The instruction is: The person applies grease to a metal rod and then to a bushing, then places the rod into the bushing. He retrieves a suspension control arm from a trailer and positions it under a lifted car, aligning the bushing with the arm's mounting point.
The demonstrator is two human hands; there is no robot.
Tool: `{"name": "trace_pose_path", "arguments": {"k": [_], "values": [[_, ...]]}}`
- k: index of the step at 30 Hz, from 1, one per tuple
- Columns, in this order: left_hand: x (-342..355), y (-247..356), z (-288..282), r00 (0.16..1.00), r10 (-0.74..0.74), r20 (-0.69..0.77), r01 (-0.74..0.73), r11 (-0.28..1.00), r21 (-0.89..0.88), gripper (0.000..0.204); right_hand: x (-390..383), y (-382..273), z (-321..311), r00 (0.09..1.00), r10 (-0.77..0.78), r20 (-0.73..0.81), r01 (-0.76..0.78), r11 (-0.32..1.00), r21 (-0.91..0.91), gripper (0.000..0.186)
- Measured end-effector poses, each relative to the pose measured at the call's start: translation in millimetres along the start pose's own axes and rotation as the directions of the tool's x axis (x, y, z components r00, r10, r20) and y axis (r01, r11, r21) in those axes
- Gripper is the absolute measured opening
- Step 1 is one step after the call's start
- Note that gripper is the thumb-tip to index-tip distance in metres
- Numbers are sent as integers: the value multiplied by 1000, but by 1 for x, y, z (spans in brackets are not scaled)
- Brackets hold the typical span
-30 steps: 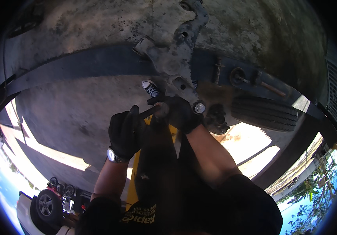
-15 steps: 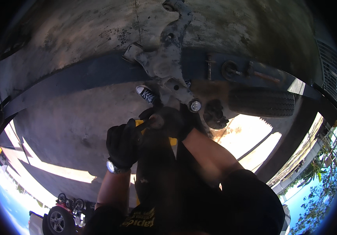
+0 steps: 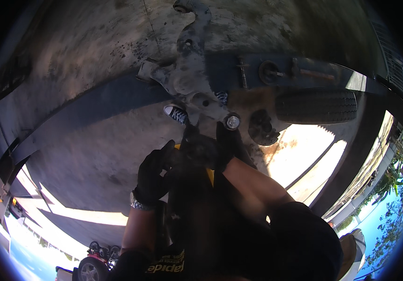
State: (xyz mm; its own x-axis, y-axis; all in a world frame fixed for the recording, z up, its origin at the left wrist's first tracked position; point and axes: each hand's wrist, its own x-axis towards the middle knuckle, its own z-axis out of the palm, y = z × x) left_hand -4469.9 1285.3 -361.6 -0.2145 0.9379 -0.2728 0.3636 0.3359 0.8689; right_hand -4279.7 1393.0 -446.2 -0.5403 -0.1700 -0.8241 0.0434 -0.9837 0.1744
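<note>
A grey metal suspension control arm lies ahead of me, with a round silver joint end at its near right. Both my hands wear black gloves, close to my body below that arm. My left hand has its thumb and forefinger apart, with a gap between them and nothing visible inside. To its right, my right hand is closed in dark shade just below the near end of the control arm. Whatever it holds is too dark to make out. A bit of yellow shows under my right hand.
On a dark blue band lie a T-shaped metal tool, a round disc with a stem and a hammer. A tyre and a dark hub-like part rest at the right. My sneaker stands beside the control arm.
My left hand has loosened and parted from the round-ended piece seen between my hands earlier. That piece no longer shows clearly. The view has shifted slightly.
</note>
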Motion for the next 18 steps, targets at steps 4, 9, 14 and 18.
{"name": "trace_pose_path", "arguments": {"k": [4,9,14,18], "values": [[6,-2,-4,988,-18,154,46,982,-184,59,-1,2,-11,989,54,-137,-81,976,-200,36],[-1,5,3,983,-33,182,16,995,97,62,-10,-5,-33,978,4,206,23,992,-128,27],[-9,-2,16,996,-34,78,1,920,392,41,-37,0,-20,961,-248,-119,130,791,-598,21],[-16,-9,22,996,85,-6,-72,880,469,32,-51,-6,-1,978,-73,-194,3,939,-343,18]]}}
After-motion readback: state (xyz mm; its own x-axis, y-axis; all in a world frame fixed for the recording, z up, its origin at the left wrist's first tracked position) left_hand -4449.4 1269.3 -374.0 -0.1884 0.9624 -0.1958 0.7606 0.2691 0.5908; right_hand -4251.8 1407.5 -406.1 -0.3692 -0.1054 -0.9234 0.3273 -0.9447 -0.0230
